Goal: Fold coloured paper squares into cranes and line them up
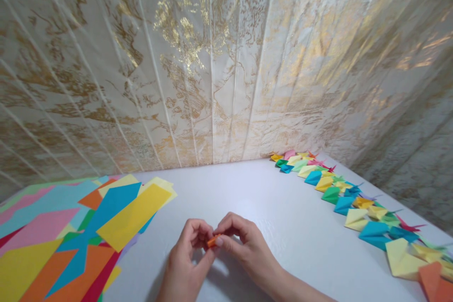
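Between my two hands is a small piece of folded orange paper (212, 241), mostly covered by fingers. My left hand (191, 250) has its thumb and curled fingers closed on the paper's left side. From the right, my right hand (244, 240) pinches the same paper between thumb and fingers. Both hands are held over the white table (219, 193) near its front. How the paper is folded cannot be made out.
Loose sheets of coloured paper (134, 217) spread over the table's left side. Along the right edge run rows of folded paper cranes (332, 193) in several colours. A white and gold patterned curtain (212, 66) hangs behind the table and round its right side.
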Motion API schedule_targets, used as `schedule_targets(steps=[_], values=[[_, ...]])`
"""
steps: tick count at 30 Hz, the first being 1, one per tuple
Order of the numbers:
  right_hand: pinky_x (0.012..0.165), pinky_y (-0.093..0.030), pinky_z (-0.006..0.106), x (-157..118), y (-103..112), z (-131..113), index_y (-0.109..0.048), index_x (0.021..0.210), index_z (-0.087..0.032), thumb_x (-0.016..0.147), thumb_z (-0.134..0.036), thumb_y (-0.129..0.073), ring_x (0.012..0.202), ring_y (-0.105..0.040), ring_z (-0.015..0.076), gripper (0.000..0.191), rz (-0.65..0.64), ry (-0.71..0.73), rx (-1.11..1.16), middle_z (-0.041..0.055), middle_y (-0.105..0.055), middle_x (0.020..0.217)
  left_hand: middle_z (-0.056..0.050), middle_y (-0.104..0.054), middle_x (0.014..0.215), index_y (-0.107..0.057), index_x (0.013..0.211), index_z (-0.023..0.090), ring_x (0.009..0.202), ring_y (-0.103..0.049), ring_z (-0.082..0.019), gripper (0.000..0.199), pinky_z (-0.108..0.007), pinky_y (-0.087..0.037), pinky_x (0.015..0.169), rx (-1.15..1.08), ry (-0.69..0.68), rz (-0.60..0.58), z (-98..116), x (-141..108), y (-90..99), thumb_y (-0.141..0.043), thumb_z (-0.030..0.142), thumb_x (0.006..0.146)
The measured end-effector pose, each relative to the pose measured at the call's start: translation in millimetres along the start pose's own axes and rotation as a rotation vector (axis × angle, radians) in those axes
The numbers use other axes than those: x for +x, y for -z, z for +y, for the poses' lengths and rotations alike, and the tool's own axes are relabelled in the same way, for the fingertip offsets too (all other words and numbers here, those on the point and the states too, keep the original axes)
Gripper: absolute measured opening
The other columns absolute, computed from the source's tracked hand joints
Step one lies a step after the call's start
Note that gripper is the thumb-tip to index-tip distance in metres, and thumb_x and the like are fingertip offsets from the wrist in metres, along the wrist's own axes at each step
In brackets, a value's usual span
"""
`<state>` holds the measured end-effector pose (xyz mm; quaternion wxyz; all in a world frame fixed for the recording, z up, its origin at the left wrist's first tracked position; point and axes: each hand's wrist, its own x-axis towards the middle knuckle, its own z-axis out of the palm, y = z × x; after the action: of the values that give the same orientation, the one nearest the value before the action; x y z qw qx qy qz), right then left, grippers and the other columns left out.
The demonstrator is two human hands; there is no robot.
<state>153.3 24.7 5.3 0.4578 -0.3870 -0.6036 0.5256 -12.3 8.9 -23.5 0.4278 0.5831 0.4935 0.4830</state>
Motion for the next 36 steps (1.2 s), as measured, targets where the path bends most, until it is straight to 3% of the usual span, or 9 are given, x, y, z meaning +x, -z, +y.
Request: schedule_targets(steps=[5, 9, 15, 20, 23, 24, 29, 33, 36], values=[[0.067, -0.042, 0.027, -1, 4, 0, -0.067, 0.069, -0.017, 0.083, -0.052, -0.072, 0.066, -0.057, 0.0145, 0.038, 0.038, -0.003, -0.019, 0.0011, -0.067, 0.069, 0.001, -0.06, 0.077, -0.06, 0.077, 0.023, 0.075, -0.062, -0.017, 0.024, -0.023, -0.049, 0.072, 0.237, -0.085, -0.175, 15, -3, 2.7, -0.057, 0.04, 0.094], [0.065, -0.039, 0.027, 1, 5, 3, -0.064, 0.068, -0.016, 0.079, -0.057, -0.075, 0.063, -0.053, 0.0136, 0.044, 0.062, -0.021, 0.008, 0.0004, -0.064, 0.065, 0.003, -0.052, 0.073, -0.05, 0.068, 0.023, 0.072, -0.057, -0.015, 0.032, -0.022, -0.044, 0.068, 0.361, -0.172, -0.138, 18, -6, 5.3, -0.053, 0.036, 0.097], [0.07, -0.039, 0.03, 4, 3, 6, -0.066, 0.076, -0.018, 0.074, -0.058, -0.08, 0.069, -0.055, 0.0153, 0.043, -0.123, -0.099, 0.219, 0.0014, -0.064, 0.074, 0.004, -0.05, 0.071, -0.047, 0.068, 0.022, 0.067, -0.055, -0.013, 0.034, -0.02, -0.043, 0.065, 0.345, -0.182, -0.131, 9, -7, 6.6, -0.053, 0.037, 0.098], [0.066, -0.037, 0.03, 5, 9, 1, -0.066, 0.064, -0.017, 0.075, -0.06, -0.078, 0.068, -0.051, 0.0151, 0.046, -0.048, -0.06, 0.021, 0.0009, -0.059, 0.068, 0.004, -0.056, 0.069, -0.054, 0.066, 0.022, 0.067, -0.059, -0.014, 0.029, -0.021, -0.046, 0.065, 0.33, -0.181, -0.144, 4, -4, 6.6, -0.061, 0.033, 0.092], [0.064, -0.037, 0.029, 7, 15, 3, -0.064, 0.065, -0.015, 0.07, -0.061, -0.081, 0.064, -0.052, 0.0138, 0.049, -0.062, -0.163, 0.084, 0.0009, -0.062, 0.066, 0.002, -0.067, 0.083, -0.063, 0.086, 0.024, 0.08, -0.065, -0.018, 0.007, -0.024, -0.051, 0.076, 0.223, -0.129, -0.122, 5, -3, 6.7, -0.069, 0.026, 0.084], [0.064, -0.038, 0.028, 8, 16, 5, -0.064, 0.066, -0.015, 0.069, -0.06, -0.081, 0.062, -0.053, 0.0133, 0.049, -0.081, -0.195, 0.102, 0.0009, -0.063, 0.066, 0.001, -0.069, 0.087, -0.063, 0.093, 0.025, 0.084, -0.067, -0.018, 0.013, -0.025, -0.052, 0.079, 0.194, -0.118, -0.123, 7, -2, 7.2, -0.069, 0.024, 0.082], [0.059, -0.037, 0.024, 12, 19, 12, -0.061, 0.086, -0.018, 0.068, -0.049, -0.086, 0.057, -0.055, 0.0107, 0.044, -0.13, -0.199, 0.212, -0.0042, -0.063, 0.064, 0.001, -0.071, 0.087, -0.067, 0.087, 0.025, 0.085, -0.067, -0.017, 0.015, -0.023, -0.051, 0.081, 0.177, -0.162, -0.281, 14, 0, 11.0, -0.062, 0.012, 0.081], [0.066, -0.044, 0.028, 11, 19, 7, -0.053, 0.101, -0.025, 0.077, -0.048, -0.08, 0.067, -0.063, 0.0146, 0.043, -0.119, -0.114, 0.314, -0.0028, -0.07, 0.077, 0.0, -0.072, 0.09, -0.069, 0.09, 0.024, 0.087, -0.069, -0.018, 0.011, -0.022, -0.052, 0.082, 0.12, -0.121, -0.199, 12, 2, 11.9, -0.064, 0.018, 0.083], [0.077, -0.045, 0.033, 8, 18, 1, -0.063, 0.098, -0.024, 0.083, -0.042, -0.076, 0.081, -0.062, 0.0172, 0.027, -0.118, -0.042, 0.16, 0.0022, -0.071, 0.092, -0.001, -0.073, 0.091, -0.069, 0.092, 0.023, 0.089, -0.071, -0.019, 0.009, -0.023, -0.054, 0.082, 0.038, -0.043, -0.107, 9, 2, 11.7, -0.066, 0.03, 0.085]])
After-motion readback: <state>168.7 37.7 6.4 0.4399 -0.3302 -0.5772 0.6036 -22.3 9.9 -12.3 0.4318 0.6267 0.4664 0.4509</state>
